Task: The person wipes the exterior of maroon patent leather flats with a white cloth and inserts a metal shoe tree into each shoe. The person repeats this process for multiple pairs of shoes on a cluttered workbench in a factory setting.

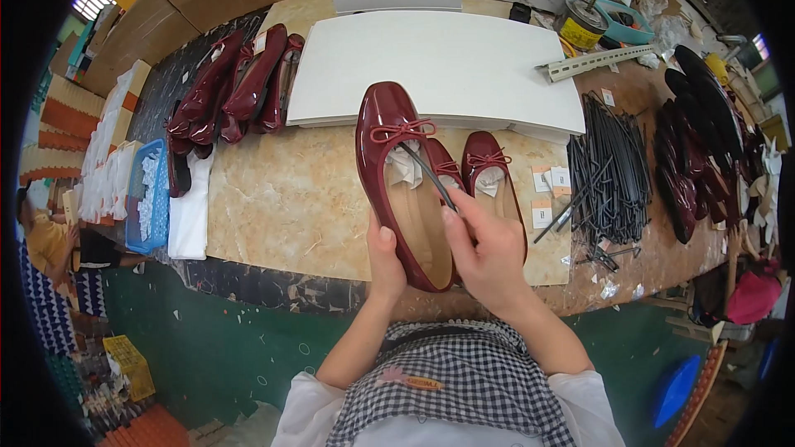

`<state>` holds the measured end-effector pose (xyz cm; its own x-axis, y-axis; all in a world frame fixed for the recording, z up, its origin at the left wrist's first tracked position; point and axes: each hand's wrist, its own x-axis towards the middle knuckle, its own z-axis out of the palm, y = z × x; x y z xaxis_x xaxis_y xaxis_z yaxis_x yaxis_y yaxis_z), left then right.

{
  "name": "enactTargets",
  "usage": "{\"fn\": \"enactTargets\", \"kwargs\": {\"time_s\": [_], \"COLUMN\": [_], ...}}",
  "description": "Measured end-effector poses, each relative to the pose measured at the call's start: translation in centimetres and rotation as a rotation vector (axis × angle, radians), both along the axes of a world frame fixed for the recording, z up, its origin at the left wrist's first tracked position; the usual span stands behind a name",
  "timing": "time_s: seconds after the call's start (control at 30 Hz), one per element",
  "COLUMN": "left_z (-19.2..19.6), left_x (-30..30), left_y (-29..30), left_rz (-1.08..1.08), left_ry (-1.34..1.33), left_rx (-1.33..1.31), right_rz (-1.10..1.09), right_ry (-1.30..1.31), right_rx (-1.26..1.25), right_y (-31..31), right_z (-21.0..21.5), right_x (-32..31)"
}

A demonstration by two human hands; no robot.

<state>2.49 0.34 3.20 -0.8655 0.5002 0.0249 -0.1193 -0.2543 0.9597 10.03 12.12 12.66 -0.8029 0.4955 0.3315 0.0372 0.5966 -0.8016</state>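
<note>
Fingers [460,209] of our right hand [489,248] were pinched together on the near end of a thin dark stick [426,167], whose far end reached into the stuffing paper [403,164] inside the red shoe [400,182]. Our left hand [383,263] was wrapped around the heel of that shoe, thumb on the outer side, fingers hidden beneath it, so it was clamped on the shoe. We held the shoe just above the worktop [281,199], toe pointing away from us, with two more red shoes [480,167] lying just to its right.

We judged a few risks. The stick was slender and gripped only at its tip, so pushing hard could have bent it or let it slip. A slip toward the glossy upper might have scratched it. The small bow [401,128] sat close to the stick, and it could have snagged. The paper might also have torn or been pushed too deep.
</note>
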Motion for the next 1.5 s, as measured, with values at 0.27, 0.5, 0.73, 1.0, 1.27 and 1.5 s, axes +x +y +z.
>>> {"fn": "enactTargets", "kwargs": {"time_s": [0.27,0.5,0.73,1.0,1.27,1.5], "left_z": [-1.2,1.9,0.1,-0.5,-0.5,1.3], "left_x": [2.4,-4.9,-1.3,-0.1,-1.3,-1.1], "left_y": [-0.5,-7.7,1.6,-0.2,0.3,2.1], "left_rz": [0.052,0.351,-0.253,-0.083,-0.309,-0.068], "left_ry": [-0.56,1.009,0.37,-0.592,-0.64,-0.421], "left_rx": [-0.166,-1.063,-1.037,0.039,0.12,-0.019], "right_rz": [0.161,-0.344,-0.316,-0.286,-0.459,-0.034], "right_ry": [-0.358,-0.483,-0.68,-0.222,0.025,-0.169], "right_rx": [0.052,0.597,0.842,0.705,-0.115,-0.252], "right_y": [-0.2,14.9,17.5,19.3,16.0,5.9], "right_z": [-3.4,-7.3,-10.1,-5.8,-8.7,-2.2], "right_x": [0.2,9.9,11.1,11.2,9.0,5.1]}}
